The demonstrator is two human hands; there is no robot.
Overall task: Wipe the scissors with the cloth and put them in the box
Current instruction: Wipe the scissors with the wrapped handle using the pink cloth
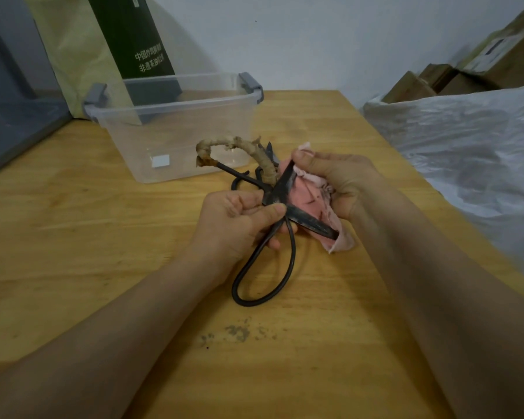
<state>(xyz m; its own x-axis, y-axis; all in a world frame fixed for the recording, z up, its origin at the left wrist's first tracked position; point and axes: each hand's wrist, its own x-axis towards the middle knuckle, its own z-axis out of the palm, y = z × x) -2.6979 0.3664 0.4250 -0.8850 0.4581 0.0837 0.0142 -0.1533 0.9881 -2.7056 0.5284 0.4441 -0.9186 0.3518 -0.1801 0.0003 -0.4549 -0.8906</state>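
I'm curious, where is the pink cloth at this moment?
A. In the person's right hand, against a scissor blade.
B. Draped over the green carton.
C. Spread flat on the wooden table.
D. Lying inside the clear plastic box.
A: the right hand grips the pink cloth and holds it against a blade of the open scissors, which the left hand holds near the pivot.

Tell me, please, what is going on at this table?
A person's left hand grips open black metal scissors near the pivot while the right hand pinches a pink cloth round one blade. The clear plastic box with grey latches stands behind them on the wooden table, no scissors inside yet. Another pair with a wrapped handle lies beside it.
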